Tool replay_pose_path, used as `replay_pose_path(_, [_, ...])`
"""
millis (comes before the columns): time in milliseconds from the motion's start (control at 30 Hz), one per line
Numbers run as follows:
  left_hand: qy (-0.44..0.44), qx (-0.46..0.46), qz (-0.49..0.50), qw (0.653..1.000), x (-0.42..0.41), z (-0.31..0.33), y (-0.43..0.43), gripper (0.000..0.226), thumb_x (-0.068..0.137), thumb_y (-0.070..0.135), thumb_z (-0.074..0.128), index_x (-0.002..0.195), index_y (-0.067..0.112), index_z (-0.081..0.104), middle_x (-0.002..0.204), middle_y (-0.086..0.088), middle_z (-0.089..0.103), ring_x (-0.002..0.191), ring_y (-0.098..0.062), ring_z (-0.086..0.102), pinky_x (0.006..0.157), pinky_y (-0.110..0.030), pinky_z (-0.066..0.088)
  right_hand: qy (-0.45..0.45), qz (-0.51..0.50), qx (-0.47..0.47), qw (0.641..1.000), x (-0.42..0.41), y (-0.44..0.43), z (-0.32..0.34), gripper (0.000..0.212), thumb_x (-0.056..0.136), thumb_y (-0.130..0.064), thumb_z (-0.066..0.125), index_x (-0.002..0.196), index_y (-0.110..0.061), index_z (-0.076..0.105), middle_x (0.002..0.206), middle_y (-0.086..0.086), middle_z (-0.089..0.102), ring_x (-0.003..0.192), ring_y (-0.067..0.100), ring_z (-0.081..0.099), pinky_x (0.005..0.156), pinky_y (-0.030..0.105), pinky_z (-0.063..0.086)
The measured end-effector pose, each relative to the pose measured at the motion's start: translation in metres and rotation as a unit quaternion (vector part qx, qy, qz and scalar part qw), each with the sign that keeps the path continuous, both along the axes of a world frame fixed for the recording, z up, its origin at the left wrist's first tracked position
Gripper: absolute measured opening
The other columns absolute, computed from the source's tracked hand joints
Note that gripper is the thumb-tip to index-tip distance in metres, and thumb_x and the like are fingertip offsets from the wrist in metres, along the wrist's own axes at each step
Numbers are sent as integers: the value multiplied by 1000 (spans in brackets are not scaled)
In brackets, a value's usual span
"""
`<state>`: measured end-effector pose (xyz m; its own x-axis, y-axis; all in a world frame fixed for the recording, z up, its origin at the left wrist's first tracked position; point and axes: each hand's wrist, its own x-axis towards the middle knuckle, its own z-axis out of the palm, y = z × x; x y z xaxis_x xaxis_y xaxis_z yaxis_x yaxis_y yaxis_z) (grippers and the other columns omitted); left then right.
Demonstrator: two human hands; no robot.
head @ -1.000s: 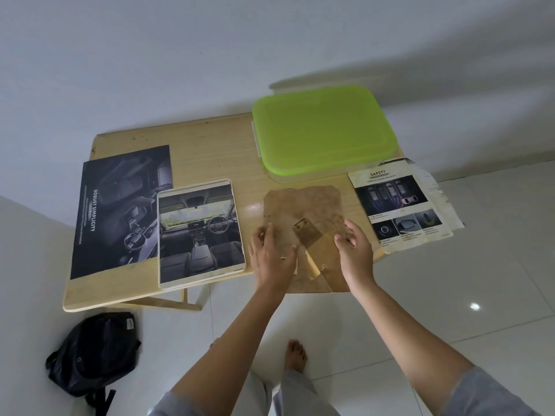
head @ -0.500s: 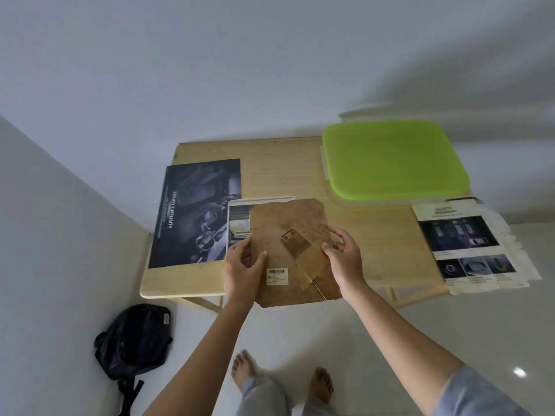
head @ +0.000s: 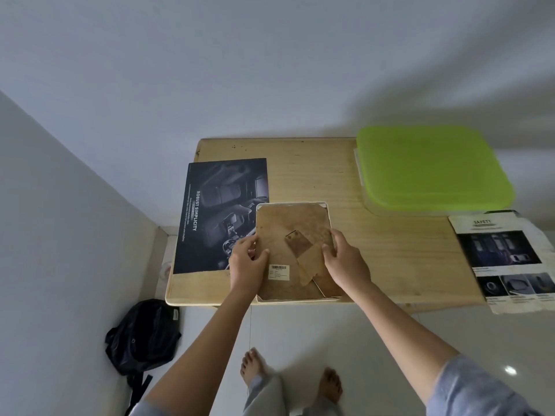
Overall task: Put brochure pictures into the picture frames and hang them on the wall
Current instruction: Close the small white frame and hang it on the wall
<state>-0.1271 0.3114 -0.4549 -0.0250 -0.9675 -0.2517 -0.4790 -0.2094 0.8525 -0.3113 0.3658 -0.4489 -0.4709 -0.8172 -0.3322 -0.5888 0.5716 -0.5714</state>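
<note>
Brown mottled backing board [head: 288, 220], with barcode sticker [head: 279, 271] and hinged stand [head: 300, 246], lies inside the white frame [head: 329, 214] at the front edge of the tabletop [head: 390, 250] — left hand [head: 244, 265] and right hand [head: 345, 259] grip its sides.

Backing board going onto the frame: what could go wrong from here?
1. The frame lies at the table's near edge and seems to overhang it a little. Pressing the backing board in could tip it onto the floor near the bare feet.
2. The left hand and right hand hold the board by its sides only, so it may seat skewed against the rim.
3. The stand flap looks loose and could snag a finger.
</note>
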Motion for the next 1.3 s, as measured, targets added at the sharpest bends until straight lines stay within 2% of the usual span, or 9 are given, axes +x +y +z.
replay_pose_path(167, [-30,-8,-31,999,-3,-5,-2,48,87,18,63,132,12,48,132,-5,47,113,-22,52,94,-31,47,136,40,31,989,0,0,3,43,97,-39,31,138,-28,32,87,6,67,85,29,63,63,30,41])
replay_pose_path(367, [-63,5,-57,996,-5,-11,5,62,84,25,66,139,15,39,135,-1,36,125,-17,37,101,-33,39,194,63,53,978,-5,-3,-1,45,97,-40,32,140,-28,31,98,3,67,94,26,62,62,28,38])
replay_pose_path(500, [-50,8,-42,998,0,-12,11,53,91,25,56,140,14,37,134,-4,41,120,-17,44,98,-30,39,113,70,16,991,-11,4,-7,49,95,-36,40,141,-26,30,117,4,54,108,25,52,73,35,45])
replay_pose_path(567, [-40,6,-39,998,4,-12,17,46,94,20,49,139,13,39,135,-5,45,115,-13,47,95,-26,40,50,71,-8,996,-14,9,-10,51,94,-34,43,143,-25,29,117,5,48,99,24,54,74,32,44])
replay_pose_path(667, [-34,-1,-52,998,6,-12,22,44,95,16,47,139,13,40,137,-3,44,111,-6,45,90,-20,39,16,82,-32,996,-17,13,-12,53,94,-31,45,144,-22,29,111,4,44,80,18,50,69,28,40])
replay_pose_path(867, [-48,-7,-38,998,0,-13,20,45,92,17,55,135,12,46,127,0,47,102,-7,48,71,-6,37,0,99,-22,995,-20,13,-12,53,96,-28,43,145,-20,24,99,-2,36,72,14,45,68,30,43])
replay_pose_path(1000, [-79,-2,-40,996,-2,-14,20,45,93,23,53,137,17,44,122,-2,44,103,-8,41,86,-14,33,-4,114,-16,993,-23,12,-14,55,97,-29,41,147,-20,19,101,1,35,72,16,45,70,29,43])
replay_pose_path(1100, [-102,10,-47,994,-3,-15,21,48,94,27,52,140,20,40,117,-3,40,102,-9,37,88,-19,32,-8,123,-2,992,-26,9,-14,56,97,-31,39,148,-21,15,102,0,33,74,16,45,71,30,44])
replay_pose_path(1300, [-75,16,-46,996,-1,-14,19,51,90,28,58,138,21,42,123,-5,44,106,-16,49,92,-28,42,-61,102,7,993,-27,7,-10,63,96,-36,42,148,-23,11,106,1,33,80,13,45,78,28,42])
